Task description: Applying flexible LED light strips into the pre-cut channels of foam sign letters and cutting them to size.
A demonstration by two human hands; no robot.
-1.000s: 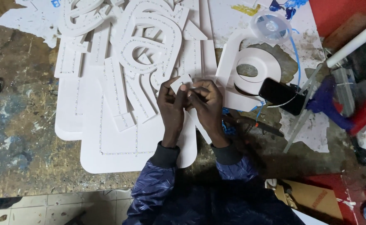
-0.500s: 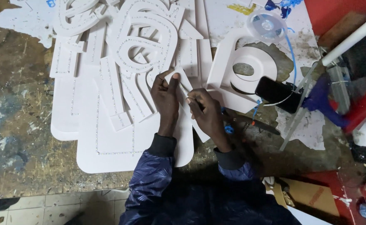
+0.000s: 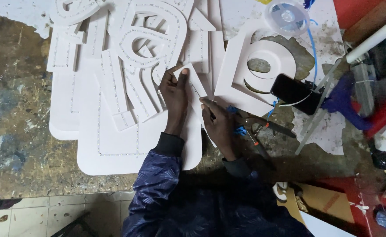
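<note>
While both hands work mid-frame, the worn, paint-spattered desk (image 3: 21, 131) carries everything. Biggest item: large white foam board (image 3: 109, 149) with rounded corners, lying flat, dotted lines along its edges. Stacked on its upper part: pile of white cut-out letter shapes (image 3: 149, 39), overlapping, also dotted along their outlines. To the right of the pile: white board with a round cut-out ring (image 3: 263, 66), flat on the desk. Black phone (image 3: 294, 93) rests on that board's right edge, white cable running off it. Clear spool (image 3: 287, 16) near the top edge, blue wire trailing down from it. Pliers (image 3: 263, 129) with dark handles lie on the desk just right of the right hand, small blue bits beside them.

Small white angled strip piece (image 3: 193, 85) sits between the hands, over the foam board's right side. Left hand (image 3: 175, 98): fingers extended, pressing down on the strip's upper end, thumb alongside it. Right hand (image 3: 217, 125): closed in a pinch at the strip's lower part, holding a thin tool against it; cannot tell what kind of tool. Hands near each other, not touching. Dark patterned sleeves (image 3: 157, 184) run down to the bottom edge.
</note>
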